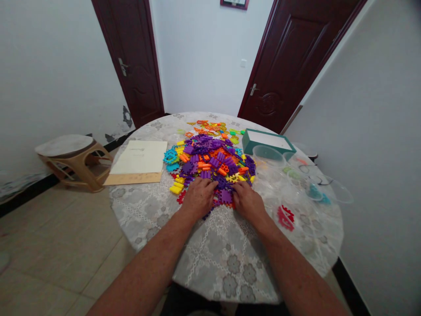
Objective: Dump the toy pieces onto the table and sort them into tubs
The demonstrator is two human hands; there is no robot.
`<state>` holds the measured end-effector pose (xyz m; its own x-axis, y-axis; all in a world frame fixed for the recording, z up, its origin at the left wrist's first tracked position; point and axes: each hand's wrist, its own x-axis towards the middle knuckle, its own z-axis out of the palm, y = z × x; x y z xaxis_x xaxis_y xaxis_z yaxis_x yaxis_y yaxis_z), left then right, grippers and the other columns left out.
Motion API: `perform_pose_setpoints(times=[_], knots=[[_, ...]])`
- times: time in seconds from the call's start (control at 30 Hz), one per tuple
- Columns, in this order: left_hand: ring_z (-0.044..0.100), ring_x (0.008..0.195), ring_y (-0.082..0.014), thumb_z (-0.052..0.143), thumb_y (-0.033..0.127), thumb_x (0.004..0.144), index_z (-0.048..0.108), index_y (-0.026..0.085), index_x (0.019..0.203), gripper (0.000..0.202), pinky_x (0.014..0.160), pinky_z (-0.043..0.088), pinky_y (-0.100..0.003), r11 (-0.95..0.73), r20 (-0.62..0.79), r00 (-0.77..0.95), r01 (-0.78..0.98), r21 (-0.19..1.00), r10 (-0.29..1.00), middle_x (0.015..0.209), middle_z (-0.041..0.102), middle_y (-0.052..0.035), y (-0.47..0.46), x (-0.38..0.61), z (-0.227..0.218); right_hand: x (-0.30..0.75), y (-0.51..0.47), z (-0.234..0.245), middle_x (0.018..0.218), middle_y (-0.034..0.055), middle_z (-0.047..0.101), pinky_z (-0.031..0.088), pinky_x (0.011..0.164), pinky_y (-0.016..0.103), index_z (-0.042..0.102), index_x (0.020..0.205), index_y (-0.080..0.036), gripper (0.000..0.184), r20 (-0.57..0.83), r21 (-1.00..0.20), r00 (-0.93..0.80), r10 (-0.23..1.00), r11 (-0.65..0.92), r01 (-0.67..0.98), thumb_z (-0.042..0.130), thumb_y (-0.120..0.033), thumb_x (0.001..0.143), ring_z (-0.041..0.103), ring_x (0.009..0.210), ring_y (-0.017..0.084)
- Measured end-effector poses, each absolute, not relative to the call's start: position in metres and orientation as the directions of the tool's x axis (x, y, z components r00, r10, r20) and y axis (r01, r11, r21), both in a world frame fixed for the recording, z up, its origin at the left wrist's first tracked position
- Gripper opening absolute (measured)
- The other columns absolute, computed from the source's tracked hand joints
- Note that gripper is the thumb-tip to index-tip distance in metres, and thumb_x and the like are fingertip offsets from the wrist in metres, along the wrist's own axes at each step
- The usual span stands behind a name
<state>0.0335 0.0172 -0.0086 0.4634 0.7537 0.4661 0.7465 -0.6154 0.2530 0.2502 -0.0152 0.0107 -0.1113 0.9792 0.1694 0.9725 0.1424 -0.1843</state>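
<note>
1. Stool [94,164]: standing on the floor at far left, left of the table [204,263], which is wearing a grey-white patterned cloth.
2. Left door [138,61]: standing closed beyond the table.
3. Cream sheet or booklet [141,157]: lying flat on the table's left side, tan strip showing along its near edge; cannot tell if it's one item.
4. Turquoise pieces [171,156]: sitting along the pile's left edge, yellow pieces [176,188] lying nearer.
5. Pile of plastic pieces [210,153]: occupying mid-table, mostly purple with orange, yellow, red and blue mixed in. Flatter orange and yellow pieces [213,127] are spreading out behind it.
6. Left hand [200,195]: resting palm-down on the pile's near edge, fingers bending inward over dark purple pieces. Grip: can't tell whether it's clamping anything, fingertips hiding among the pieces.
7. Purple square piece [226,196]: lying between the hands, at the near side of the pile.
8. Right hand [248,199]: touching the pile's near right edge, fingers curling toward the left hand. Grip: also can't tell, contact too cluttered.
9. Green box [251,142]: sitting at far right of the pile, white showing on its upper side.
10. Clear containers [269,153]: crowding the table's right side, red pieces [285,217] showing among them nearer, turquoise ones [315,192] farther right.
</note>
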Motion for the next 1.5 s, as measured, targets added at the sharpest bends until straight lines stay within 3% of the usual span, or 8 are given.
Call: perform_pose_setpoints(times=[0.13, 0.27, 0.47, 0.67, 0.9, 1.2, 1.37, 1.5], knots=[[0.059, 0.11, -0.0289, 0.055, 0.023, 0.098, 0.071, 0.021, 0.125, 0.032, 0.101, 0.048, -0.048, -0.601, 0.453, 0.462, 0.765, 0.23, 0.762, 0.116, 0.071, -0.0136, 0.015, 0.037, -0.007, 0.254, -0.013, 0.003, 0.116, 0.0113, 0.075, 0.053, 0.098, 0.036, 0.07, 0.119, -0.019, 0.03, 0.34, -0.46, -0.028, 0.94, 0.192, 0.867, 0.046, -0.028, 0.103, 0.07, 0.108, 0.025], [0.059, 0.109, -0.0282, 0.056, 0.023, 0.098, 0.072, 0.021, 0.118, 0.026, 0.099, 0.048, -0.046, -0.603, 0.419, 0.481, 0.762, 0.235, 0.77, 0.112, 0.071, -0.0118, 0.015, 0.038, -0.005, 0.25, -0.008, -0.002, 0.113, 0.0093, 0.078, 0.054, 0.095, 0.038, 0.07, 0.123, -0.02, 0.033, 0.387, -0.648, 0.075, 0.919, 0.213, 0.731, 0.05, -0.036, 0.102, 0.072, 0.1, 0.025], [0.058, 0.111, -0.027, 0.056, 0.024, 0.099, 0.073, 0.022, 0.117, 0.025, 0.101, 0.046, -0.046, -0.611, 0.4, 0.495, 0.752, 0.247, 0.772, 0.115, 0.072, -0.0098, 0.015, 0.038, -0.006, 0.246, 0.001, -0.012, 0.104, 0.0119, 0.077, 0.055, 0.093, 0.039, 0.075, 0.109, -0.017, 0.03, 0.428, -0.595, -0.009, 0.904, 0.289, 0.75, 0.051, -0.032, 0.1, 0.072, 0.097, 0.026], [0.058, 0.112, -0.0282, 0.056, 0.026, 0.1, 0.074, 0.021, 0.118, 0.027, 0.095, 0.046, -0.046, -0.614, 0.408, 0.492, 0.745, 0.259, 0.769, 0.116, 0.073, -0.0102, 0.016, 0.037, -0.01, 0.24, 0.007, -0.021, 0.128, 0.0158, 0.074, 0.051, 0.109, 0.045, 0.069, 0.13, -0.015, 0.039, 0.414, -0.561, -0.031, 0.91, 0.281, 0.779, 0.052, -0.025, 0.097, 0.07, 0.117, 0.029], [0.06, 0.116, -0.0282, 0.057, 0.022, 0.099, 0.076, 0.021, 0.119, 0.028, 0.094, 0.047, -0.045, -0.642, 0.462, 0.484, 0.711, 0.288, 0.743, 0.123, 0.073, -0.0116, 0.018, 0.035, -0.016, 0.237, 0.011, -0.025, 0.136, 0.0155, 0.069, 0.048, 0.112, 0.046, 0.062, 0.142, -0.015, 0.052, 0.399, -0.623, -0.022, 0.916, 0.289, 0.727, 0.056, -0.02, 0.091, 0.065, 0.125, 0.029], [0.064, 0.109, -0.0267, 0.055, 0.019, 0.098, 0.073, 0.019, 0.105, 0.019, 0.094, 0.049, -0.044, -0.695, 0.465, 0.535, 0.653, 0.303, 0.705, 0.111, 0.074, -0.0105, 0.017, 0.037, -0.01, 0.238, 0.006, -0.018, 0.098, 0.0082, 0.068, 0.05, 0.09, 0.038, 0.069, 0.099, -0.019, 0.015, 0.43, -0.611, -0.086, 0.899, 0.36, 0.705, 0.057, -0.02, 0.088, 0.063, 0.098, 0.025], [0.062, 0.124, -0.0313, 0.066, 0.028, 0.094, 0.058, 0.017, 0.138, 0.046, 0.105, 0.049, -0.051, -0.683, 0.567, 0.423, 0.615, 0.394, 0.707, 0.131, 0.068, -0.0165, 0.011, 0.038, -0.008, 0.233, -0.006, -0.005, 0.097, 0.0062, 0.068, 0.048, 0.085, 0.035, 0.066, 0.097, -0.021, 0.012, 0.479, -0.646, -0.059, 0.876, 0.397, 0.652, 0.057, -0.02, 0.09, 0.063, 0.093, 0.023], [0.063, 0.127, -0.0299, 0.067, 0.029, 0.093, 0.053, 0.018, 0.145, 0.055, 0.111, 0.05, -0.05, -0.733, 0.592, 0.441, 0.497, 0.464, 0.674, 0.135, 0.067, -0.0156, 0.008, 0.038, -0.004, 0.227, -0.014, 0.001, 0.093, 0.004, 0.071, 0.048, 0.08, 0.032, 0.067, 0.101, -0.021, 0.014, 0.397, -0.739, 0.007, 0.918, 0.316, 0.596, 0.058, -0.029, 0.094, 0.064, 0.085, 0.021]])
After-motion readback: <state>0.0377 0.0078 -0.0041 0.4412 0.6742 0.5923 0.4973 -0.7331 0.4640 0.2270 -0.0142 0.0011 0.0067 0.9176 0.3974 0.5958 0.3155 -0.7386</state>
